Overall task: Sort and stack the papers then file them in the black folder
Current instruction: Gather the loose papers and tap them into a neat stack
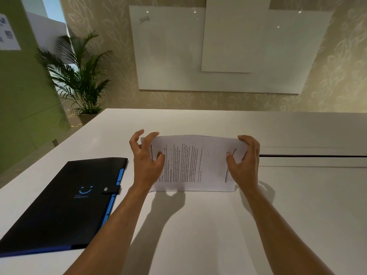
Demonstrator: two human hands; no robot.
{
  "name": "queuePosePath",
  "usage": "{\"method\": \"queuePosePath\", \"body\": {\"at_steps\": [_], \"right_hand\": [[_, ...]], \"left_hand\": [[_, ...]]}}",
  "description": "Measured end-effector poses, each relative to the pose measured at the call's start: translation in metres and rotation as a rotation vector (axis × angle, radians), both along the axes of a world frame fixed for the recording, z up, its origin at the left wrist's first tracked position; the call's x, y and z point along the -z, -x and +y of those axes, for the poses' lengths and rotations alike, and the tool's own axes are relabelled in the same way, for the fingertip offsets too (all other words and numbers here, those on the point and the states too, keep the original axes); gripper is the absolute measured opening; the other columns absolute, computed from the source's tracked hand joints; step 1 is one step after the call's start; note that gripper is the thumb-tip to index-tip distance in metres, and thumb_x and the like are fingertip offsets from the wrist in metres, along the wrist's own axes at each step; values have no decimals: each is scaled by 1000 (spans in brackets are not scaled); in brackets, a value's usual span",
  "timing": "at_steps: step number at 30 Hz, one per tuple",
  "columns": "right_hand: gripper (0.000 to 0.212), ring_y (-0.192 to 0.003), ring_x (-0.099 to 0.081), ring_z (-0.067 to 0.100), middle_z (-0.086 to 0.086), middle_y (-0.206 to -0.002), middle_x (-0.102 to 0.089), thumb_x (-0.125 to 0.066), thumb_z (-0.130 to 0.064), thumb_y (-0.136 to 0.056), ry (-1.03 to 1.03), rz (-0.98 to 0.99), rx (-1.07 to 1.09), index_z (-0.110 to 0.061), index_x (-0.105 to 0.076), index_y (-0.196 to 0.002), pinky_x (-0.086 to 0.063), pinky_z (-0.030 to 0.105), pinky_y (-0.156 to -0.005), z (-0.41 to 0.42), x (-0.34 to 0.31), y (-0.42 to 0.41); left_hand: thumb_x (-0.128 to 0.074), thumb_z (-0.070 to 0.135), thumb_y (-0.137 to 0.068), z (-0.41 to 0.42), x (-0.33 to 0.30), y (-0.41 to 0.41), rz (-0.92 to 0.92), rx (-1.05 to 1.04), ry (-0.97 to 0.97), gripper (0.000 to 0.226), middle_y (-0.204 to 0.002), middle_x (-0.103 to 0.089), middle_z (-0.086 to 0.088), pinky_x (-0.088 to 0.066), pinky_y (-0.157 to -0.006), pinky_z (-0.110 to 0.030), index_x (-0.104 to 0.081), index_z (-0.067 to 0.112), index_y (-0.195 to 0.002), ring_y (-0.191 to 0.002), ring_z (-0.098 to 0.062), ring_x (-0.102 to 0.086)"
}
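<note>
A stack of printed white papers (194, 163) stands on its long edge on the white table (198, 225), tilted toward me with the text running sideways. My left hand (146, 157) grips the stack's left end, fingers curled over the top corner. My right hand (245, 161) grips the right end the same way. The black folder (59, 205) lies flat and closed on the table to the left, with a blue smiley logo, blue tabs along its right edge and a snap strap fastened.
A dark slot (311, 155) runs across the table to the right of the papers. A potted palm (83, 76) stands beyond the table's far left corner. White boards (228, 50) hang on the wall behind.
</note>
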State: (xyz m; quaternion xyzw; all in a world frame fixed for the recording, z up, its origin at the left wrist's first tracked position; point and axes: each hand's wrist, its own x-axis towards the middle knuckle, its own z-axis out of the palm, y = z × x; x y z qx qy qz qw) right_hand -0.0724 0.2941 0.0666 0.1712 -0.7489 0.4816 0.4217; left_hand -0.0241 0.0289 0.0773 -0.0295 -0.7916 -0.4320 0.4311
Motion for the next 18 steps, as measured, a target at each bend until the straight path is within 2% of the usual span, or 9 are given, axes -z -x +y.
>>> {"method": "queuePosePath", "body": {"at_steps": [3, 6, 7, 9, 11, 14, 16, 18], "right_hand": [[56, -109, -48, -1, 1, -121, -48, -69, -5, -75, 39, -31, -5, -19, -46, -124, -40, 9, -92, 0, 2, -1], [64, -115, -50, 17, 3, -127, -48, -69, 3, -76, 14, -49, -7, -20, -47, -131, -45, 28, -97, 2, 4, -1], [66, -118, -49, 18, 2, -129, -47, -68, 5, -76, -4, -46, -8, -20, -47, -133, -43, 26, -99, 2, 5, -1], [64, -118, -47, 12, -1, -128, -47, -64, 7, -78, -44, -31, 1, -19, -49, -135, -36, 12, -100, 3, 4, -1], [59, -113, -48, 9, 4, -126, -52, -61, 9, -80, -74, -32, 16, -16, -53, -133, -33, 3, -96, 2, 2, -2], [51, -108, -50, 7, 10, -122, -58, -60, 9, -84, -79, -36, 19, -11, -55, -131, -33, 1, -93, 1, -1, -4], [50, -109, -50, 3, 6, -122, -59, -60, 10, -84, -74, -32, 11, -10, -56, -130, -34, 2, -94, 1, -3, -7], [50, -112, -52, 4, 0, -124, -59, -59, 10, -85, -57, -27, -8, -11, -56, -131, -39, 9, -97, -1, -7, -9]], "left_hand": [[-66, 17, -77, -1, 1, 1, -10, -2, 6, 57, -141, -24, 9, -43, -69, 3, -44, 48, -119, -107, -13, -51], [-67, 12, -77, -2, 2, 1, -10, 1, 8, 57, -141, -25, 7, -41, -71, 5, -45, 46, -118, -109, -16, -51], [-67, 12, -77, -2, 2, 1, -9, 1, 10, 57, -142, -24, 7, -41, -71, 5, -46, 45, -119, -110, -17, -51], [-67, 12, -77, -2, 1, 1, -11, -5, 5, 58, -143, -24, 7, -40, -72, 5, -47, 44, -120, -110, -16, -50], [-69, 10, -76, -2, 1, 1, -9, -6, 7, 59, -143, -23, 8, -39, -73, 6, -48, 44, -121, -111, -14, -49], [-71, 3, -78, -2, 3, -1, -1, -5, 30, 64, -143, -24, 4, -37, -73, 7, -47, 45, -120, -112, -14, -47], [-70, 0, -79, -2, 3, -2, -4, -6, 33, 65, -143, -26, 0, -38, -73, 7, -46, 46, -120, -112, -14, -47], [-68, 1, -81, -1, 0, -3, -12, -1, 19, 70, -139, -32, -2, -39, -70, 7, -41, 49, -125, -109, -12, -49]]}}
